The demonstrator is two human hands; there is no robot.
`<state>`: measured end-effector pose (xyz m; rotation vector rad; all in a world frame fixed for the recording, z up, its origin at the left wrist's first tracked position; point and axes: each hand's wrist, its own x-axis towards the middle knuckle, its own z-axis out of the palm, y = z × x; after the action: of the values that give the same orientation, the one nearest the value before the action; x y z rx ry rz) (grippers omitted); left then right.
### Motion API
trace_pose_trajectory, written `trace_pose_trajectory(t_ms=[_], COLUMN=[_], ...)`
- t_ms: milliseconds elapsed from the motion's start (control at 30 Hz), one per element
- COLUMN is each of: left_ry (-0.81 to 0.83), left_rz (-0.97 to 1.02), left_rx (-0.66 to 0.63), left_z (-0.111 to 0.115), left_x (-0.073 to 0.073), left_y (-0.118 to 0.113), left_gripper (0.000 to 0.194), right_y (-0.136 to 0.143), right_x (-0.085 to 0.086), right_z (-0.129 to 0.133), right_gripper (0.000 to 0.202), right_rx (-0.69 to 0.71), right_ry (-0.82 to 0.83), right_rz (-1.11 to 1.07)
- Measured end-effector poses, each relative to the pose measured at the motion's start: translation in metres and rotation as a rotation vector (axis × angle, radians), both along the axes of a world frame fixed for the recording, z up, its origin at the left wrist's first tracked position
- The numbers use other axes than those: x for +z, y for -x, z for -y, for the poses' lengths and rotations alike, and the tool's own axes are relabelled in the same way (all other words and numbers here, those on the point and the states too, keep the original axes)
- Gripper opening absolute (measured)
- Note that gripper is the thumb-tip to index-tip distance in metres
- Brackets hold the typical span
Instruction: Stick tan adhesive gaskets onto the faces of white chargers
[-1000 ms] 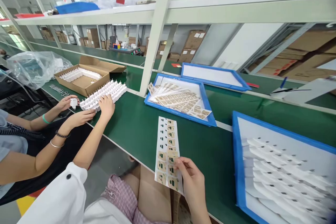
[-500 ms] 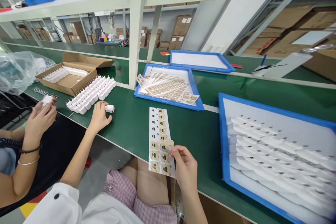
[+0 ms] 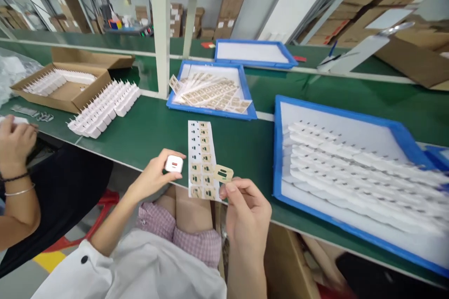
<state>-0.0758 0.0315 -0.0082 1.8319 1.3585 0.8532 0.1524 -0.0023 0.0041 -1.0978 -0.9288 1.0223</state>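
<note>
My left hand (image 3: 157,171) is closed on a white charger (image 3: 174,163), whose face with a red-marked port and a second slot is turned up toward me. Between thumb and finger, my right hand (image 3: 247,201) pinches a tan sticker (image 3: 223,174) with dark cutouts, held up by its lower edge. Beneath and between the hands lies a white sheet of stickers (image 3: 205,159) on the green table, reaching its front edge. Tan stickers fill its right column and the lower left; the upper left shows bare backing.
Behind the sheet stands a blue tray (image 3: 210,111) of sticker sheets. White chargers (image 3: 105,107) stand in rows at left beside an open cardboard box (image 3: 75,100). A large blue-rimmed tray (image 3: 278,149) of white chargers is at right. A co-worker's hand (image 3: 16,142) shows far left.
My left hand has brought the charger right, beside the sheet, and turned its port face up. My right hand has lifted the tan sticker off the sheet. The view has shifted.
</note>
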Motion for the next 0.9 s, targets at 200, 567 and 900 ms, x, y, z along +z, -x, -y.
trace_pose_trajectory(t_ms=[200,567,900], left_ry=[0.119,0.164,0.136], left_rz=[0.461,0.576,0.764], left_rx=[-0.293,-0.311,-0.357], left_z=[0.065,0.097,0.092], left_x=[0.013,0.000,-0.010], left_y=[-0.071,-0.097,-0.105], left_gripper=[0.062,0.049,0.046], right_y=[0.011,0.026,0.031], right_x=[0.033,0.014,0.023], right_z=[0.058,0.044,0.034], right_gripper=[0.033,0.026,0.022], right_rx=[0.149,-0.526,-0.390], right_ry=[0.002,-0.303,-0.377], right_rz=[-0.168,-0.053,-0.058])
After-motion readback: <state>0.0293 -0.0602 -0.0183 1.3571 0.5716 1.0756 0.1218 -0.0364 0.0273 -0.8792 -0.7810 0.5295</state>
